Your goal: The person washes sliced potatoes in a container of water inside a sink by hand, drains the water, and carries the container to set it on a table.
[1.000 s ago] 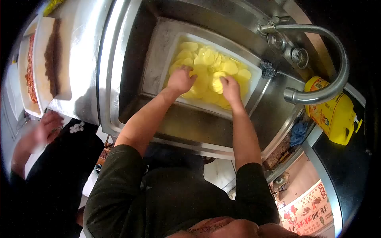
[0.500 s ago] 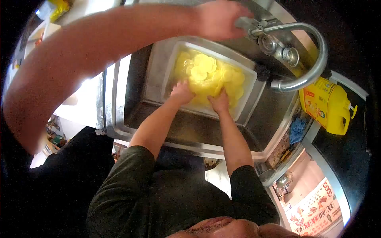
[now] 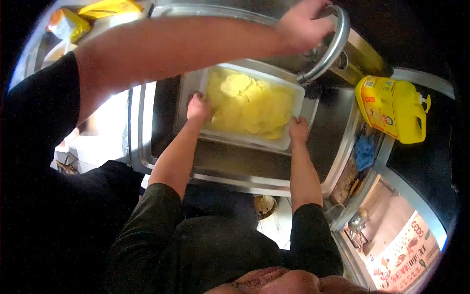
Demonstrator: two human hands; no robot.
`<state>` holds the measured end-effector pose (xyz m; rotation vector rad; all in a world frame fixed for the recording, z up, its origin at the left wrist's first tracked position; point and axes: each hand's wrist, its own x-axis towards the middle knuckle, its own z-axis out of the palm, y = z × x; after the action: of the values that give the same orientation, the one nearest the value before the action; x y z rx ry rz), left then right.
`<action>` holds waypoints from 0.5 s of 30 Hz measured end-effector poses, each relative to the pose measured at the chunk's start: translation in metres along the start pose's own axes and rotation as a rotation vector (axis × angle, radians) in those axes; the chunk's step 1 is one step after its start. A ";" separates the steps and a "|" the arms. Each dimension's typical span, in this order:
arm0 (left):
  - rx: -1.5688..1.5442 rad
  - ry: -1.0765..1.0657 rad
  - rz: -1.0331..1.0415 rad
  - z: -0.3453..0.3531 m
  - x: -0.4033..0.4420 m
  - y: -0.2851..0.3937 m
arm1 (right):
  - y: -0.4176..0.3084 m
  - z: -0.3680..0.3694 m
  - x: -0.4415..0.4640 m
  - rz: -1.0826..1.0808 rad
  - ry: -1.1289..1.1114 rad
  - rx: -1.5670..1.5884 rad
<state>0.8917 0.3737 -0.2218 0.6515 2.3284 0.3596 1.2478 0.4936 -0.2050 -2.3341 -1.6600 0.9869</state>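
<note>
Hands at opposite ends of a tray of yellow slices

Nearest the body, dark sleeves end around the elbows, and both forearms reach forward over the sink's near edge. The left hand is at the left end of the white tray, its fingers bent over the rim; the right hand is at the near right corner, its fingertips on the edge, though its thumb and underside are too hidden to tell how tightly it grips. Holding both ends probably keeps the tray level and shares its weight.

The tray is inside the metal sink, whose walls would catch anything slopping over. Round, thin yellow slices lie overlapping in cloudy liquid, which the raised sides hold in.

Beyond, the curved tap brings its mouth near the tray's far right corner; whether water runs I cannot tell. A co-worker's arm crosses above the sink, apparently to reach the tap without moving the tray's holder. That person's hand is beside the tap, fingers bent, but what they grasp is unclear.

To the right, a yellow jug rests by the sink, its pump within reach, and a crumpled blue cloth lies on the ledge, perhaps handy for wiping
</note>
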 end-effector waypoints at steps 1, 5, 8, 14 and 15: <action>-0.016 0.003 -0.004 -0.003 0.007 0.002 | -0.002 0.001 0.006 -0.010 -0.021 0.015; 0.319 -0.176 0.123 0.011 0.035 -0.016 | 0.020 0.024 0.024 -0.075 0.022 0.163; 0.650 -0.202 0.364 0.044 0.075 -0.071 | 0.052 0.044 0.049 -0.193 0.070 0.070; 0.028 0.021 0.001 0.008 -0.021 -0.014 | 0.052 0.009 0.042 -0.288 0.167 0.084; -0.047 0.063 -0.002 0.020 -0.021 -0.025 | 0.047 -0.001 0.039 -0.258 0.130 0.087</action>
<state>0.9103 0.3428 -0.2353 0.6235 2.3729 0.4384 1.2931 0.5093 -0.2420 -2.0186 -1.7710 0.8203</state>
